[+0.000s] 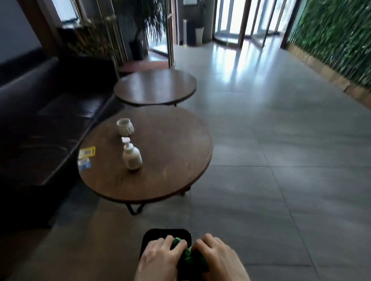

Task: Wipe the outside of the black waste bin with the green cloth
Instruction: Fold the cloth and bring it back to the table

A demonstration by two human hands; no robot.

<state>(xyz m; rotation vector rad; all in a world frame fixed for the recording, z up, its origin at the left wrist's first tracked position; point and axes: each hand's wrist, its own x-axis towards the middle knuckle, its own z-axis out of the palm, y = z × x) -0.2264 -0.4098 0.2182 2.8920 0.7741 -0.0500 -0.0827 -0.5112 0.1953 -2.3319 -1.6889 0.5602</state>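
open: tiled floor (pixel 288 156) right of bin (pixel 166 233) | blocked: round table (pixel 160 174) ahead, sofa (pixel 40 126) left

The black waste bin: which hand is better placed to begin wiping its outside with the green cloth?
Probably the right hand: most of the green cloth is bunched under it. The left hand grips only the cloth's end, over the black waste bin, so it could steady the bin.

Daylight floods through glass doors (pixel 246 14) at upper centre, glaring on the floor (pixel 266 136); left side dim, edges blurred and warped.
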